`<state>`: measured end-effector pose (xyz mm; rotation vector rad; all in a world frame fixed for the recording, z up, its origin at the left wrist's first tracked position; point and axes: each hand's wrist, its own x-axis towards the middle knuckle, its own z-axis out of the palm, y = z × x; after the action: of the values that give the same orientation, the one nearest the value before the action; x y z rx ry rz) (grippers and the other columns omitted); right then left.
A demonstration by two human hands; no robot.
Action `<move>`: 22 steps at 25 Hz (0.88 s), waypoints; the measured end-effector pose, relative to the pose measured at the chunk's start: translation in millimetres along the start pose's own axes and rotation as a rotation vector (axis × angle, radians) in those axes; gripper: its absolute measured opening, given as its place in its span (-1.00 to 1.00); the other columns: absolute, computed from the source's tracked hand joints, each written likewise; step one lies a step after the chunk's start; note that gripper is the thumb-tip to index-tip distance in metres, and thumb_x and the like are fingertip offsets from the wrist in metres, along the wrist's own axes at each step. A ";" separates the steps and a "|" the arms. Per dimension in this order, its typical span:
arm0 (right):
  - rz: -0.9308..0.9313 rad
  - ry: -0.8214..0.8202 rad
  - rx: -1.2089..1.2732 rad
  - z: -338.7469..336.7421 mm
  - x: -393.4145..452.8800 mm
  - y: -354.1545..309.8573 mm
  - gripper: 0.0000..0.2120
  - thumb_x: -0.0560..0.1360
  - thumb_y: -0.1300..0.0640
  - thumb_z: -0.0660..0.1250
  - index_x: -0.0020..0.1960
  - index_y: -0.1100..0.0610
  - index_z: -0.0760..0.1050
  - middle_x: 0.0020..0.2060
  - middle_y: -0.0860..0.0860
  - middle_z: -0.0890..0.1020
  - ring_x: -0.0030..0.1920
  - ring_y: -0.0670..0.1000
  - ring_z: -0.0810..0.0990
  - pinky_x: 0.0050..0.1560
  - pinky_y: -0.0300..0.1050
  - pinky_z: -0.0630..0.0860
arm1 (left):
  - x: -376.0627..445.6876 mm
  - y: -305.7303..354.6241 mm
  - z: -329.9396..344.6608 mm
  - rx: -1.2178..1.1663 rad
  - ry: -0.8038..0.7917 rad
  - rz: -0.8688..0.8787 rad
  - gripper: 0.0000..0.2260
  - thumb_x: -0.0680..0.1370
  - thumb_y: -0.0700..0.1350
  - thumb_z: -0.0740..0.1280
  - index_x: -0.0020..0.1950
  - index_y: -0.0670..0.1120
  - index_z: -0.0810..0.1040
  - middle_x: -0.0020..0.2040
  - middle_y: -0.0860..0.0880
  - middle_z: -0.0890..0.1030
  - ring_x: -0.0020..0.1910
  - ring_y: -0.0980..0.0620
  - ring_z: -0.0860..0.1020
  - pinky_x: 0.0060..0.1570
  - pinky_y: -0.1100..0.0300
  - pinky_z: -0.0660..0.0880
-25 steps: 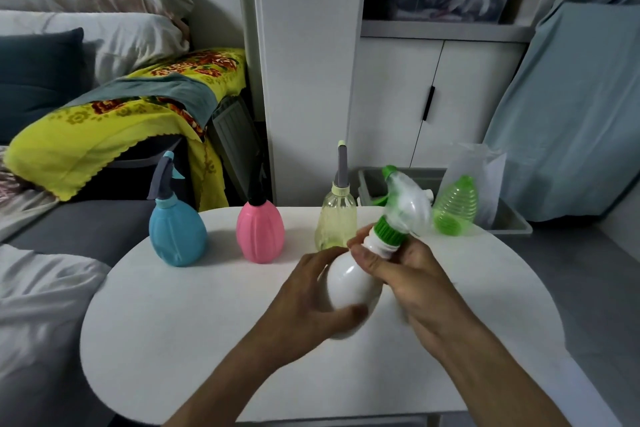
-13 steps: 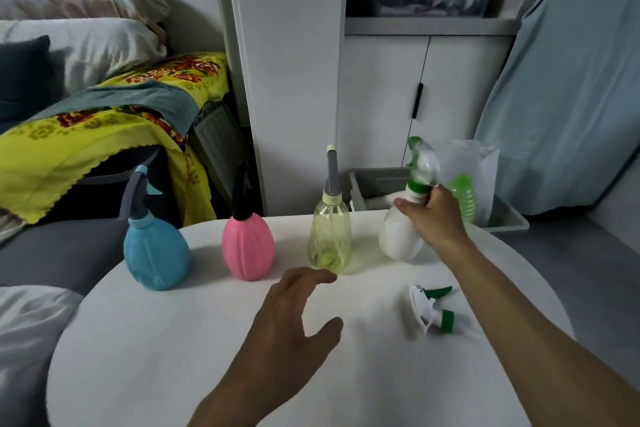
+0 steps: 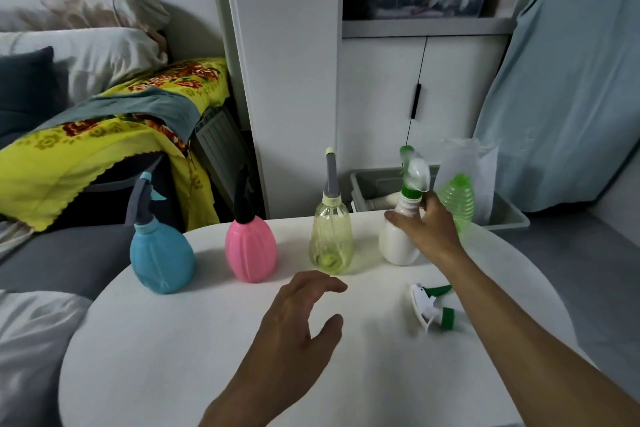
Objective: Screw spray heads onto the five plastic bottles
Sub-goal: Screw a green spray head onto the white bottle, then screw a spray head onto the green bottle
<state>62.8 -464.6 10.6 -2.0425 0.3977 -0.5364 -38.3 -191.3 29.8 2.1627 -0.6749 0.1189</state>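
The right hand (image 3: 427, 230) still curls round the neck of the white bottle (image 3: 394, 246), thumb now lower. The left hand (image 3: 294, 326) stays hovering above the table (image 3: 173, 357), fingers relaxed and apart.

No words, numbers or signs can be read anywhere here.
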 end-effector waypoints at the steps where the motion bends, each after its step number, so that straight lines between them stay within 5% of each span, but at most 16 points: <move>1: 0.016 -0.058 0.017 -6.8 0.0 1.4 -0.41 0.35 0.03 0.56 0.29 0.12 0.42 0.09 -0.06 0.52 0.07 0.01 0.50 0.01 -0.12 0.35 | 0.0 0.1 0.0 -0.001 0.003 0.001 -0.67 0.50 -0.15 0.43 0.17 0.19 0.52 0.18 0.30 0.48 -0.09 0.33 0.49 -0.16 0.47 0.35; 5: 0.206 -0.163 0.093 -52.6 19.0 15.6 -0.45 0.33 0.18 0.54 0.27 0.04 0.46 0.18 0.02 0.59 0.14 0.05 0.53 0.10 0.01 0.48 | 6.9 -0.9 1.8 0.013 0.019 0.009 -0.66 0.48 -0.12 0.45 0.17 0.19 0.51 0.17 0.30 0.50 0.16 0.32 0.46 0.09 0.38 0.40; 8: 0.285 0.156 0.032 -70.1 37.4 31.2 -0.55 0.32 0.21 0.47 0.20 0.12 0.50 0.13 0.16 0.63 0.03 0.10 0.58 0.04 0.01 0.52 | 11.7 -7.2 2.5 0.004 0.037 -0.026 -0.64 0.47 -0.12 0.46 0.19 0.19 0.51 0.16 0.27 0.52 0.17 0.33 0.46 0.12 0.28 0.42; 10: 0.262 0.285 -0.009 -68.6 48.9 44.7 -0.41 0.30 0.19 0.52 0.29 0.17 0.42 0.22 0.19 0.57 0.13 0.15 0.56 0.12 -0.02 0.49 | 15.4 -13.7 4.2 -0.005 0.050 -0.074 -0.62 0.47 -0.11 0.47 0.20 0.21 0.49 0.16 0.26 0.53 0.16 0.33 0.46 0.11 0.23 0.44; 15: 0.218 0.318 0.015 -54.8 78.2 77.3 -0.07 0.30 0.02 0.60 0.52 0.12 0.18 0.44 0.17 0.37 0.38 0.20 0.40 0.34 0.09 0.35 | 20.9 -20.9 13.7 0.015 0.029 -0.097 -0.60 0.47 -0.08 0.47 0.19 0.27 0.45 0.17 0.37 0.49 0.18 0.37 0.45 0.06 0.27 0.46; 19: 0.232 0.262 0.087 -41.1 80.6 98.4 -0.34 0.36 -0.02 0.56 0.35 0.16 0.42 0.25 0.19 0.57 0.23 0.23 0.54 0.24 0.12 0.47 | 22.3 -18.8 23.2 -0.026 0.004 -0.093 -0.63 0.47 -0.04 0.45 0.17 0.30 0.46 0.15 0.34 0.52 0.12 0.30 0.51 0.04 0.21 0.52; 22: 0.215 0.376 0.062 -51.0 78.0 94.5 -0.46 0.32 -0.05 0.58 0.15 0.22 0.53 0.07 0.19 0.66 0.05 0.20 0.63 -0.01 -0.08 0.48 | 23.2 -15.4 24.6 -0.036 0.007 -0.080 -0.62 0.46 -0.02 0.45 0.19 0.32 0.47 0.14 0.32 0.54 0.01 0.17 0.59 0.05 0.22 0.51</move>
<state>96.6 -585.7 -31.9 -1.8094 0.8039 -0.7907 -14.3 -212.1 10.4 2.1509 -0.5814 0.0709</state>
